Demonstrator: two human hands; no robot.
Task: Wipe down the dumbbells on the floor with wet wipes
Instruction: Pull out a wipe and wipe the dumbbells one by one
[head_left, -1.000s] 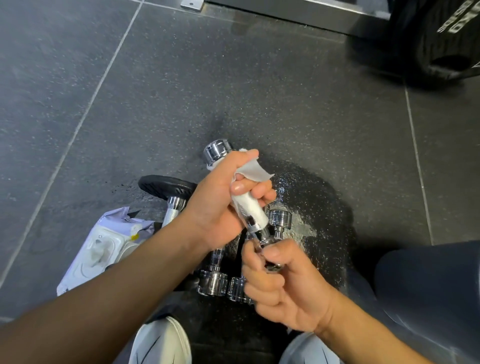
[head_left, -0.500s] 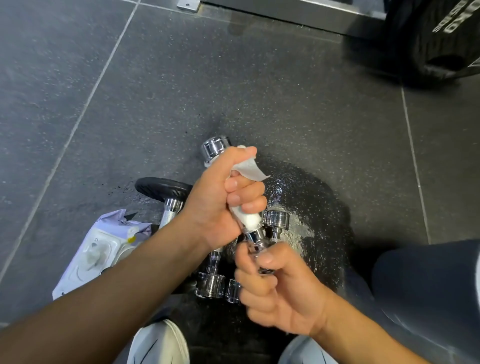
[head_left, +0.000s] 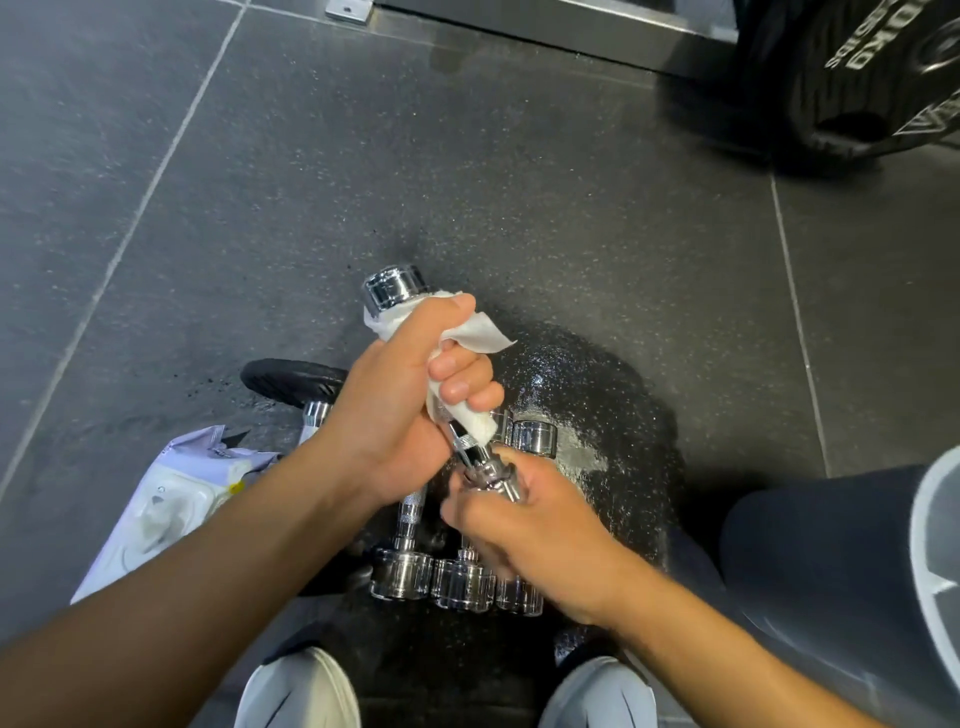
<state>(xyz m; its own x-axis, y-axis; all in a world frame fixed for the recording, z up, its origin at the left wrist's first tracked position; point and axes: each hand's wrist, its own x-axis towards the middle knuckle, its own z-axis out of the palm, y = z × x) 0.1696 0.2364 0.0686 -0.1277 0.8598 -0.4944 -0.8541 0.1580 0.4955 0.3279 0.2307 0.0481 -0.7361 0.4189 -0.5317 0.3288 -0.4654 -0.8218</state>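
Note:
I hold a chrome dumbbell (head_left: 396, 287) tilted above the floor, far head up and away from me. My left hand (head_left: 400, 410) is closed around its handle with a white wet wipe (head_left: 475, 332) wrapped between palm and bar. My right hand (head_left: 524, 525) grips the near head of the same dumbbell. Under my hands several more chrome dumbbells (head_left: 402, 571) lie side by side on the dark floor, partly hidden by my wrists.
A wet-wipes pack (head_left: 166, 509) lies on the floor at left. A small black weight plate (head_left: 291, 382) sits beside it. A large black plate (head_left: 872, 83) leans at top right. A wet patch (head_left: 597, 415) shines on the floor. My shoes (head_left: 296, 696) are below.
My left hand with the wipe has slid up the handle toward the far head. My right hand keeps hold of the near end.

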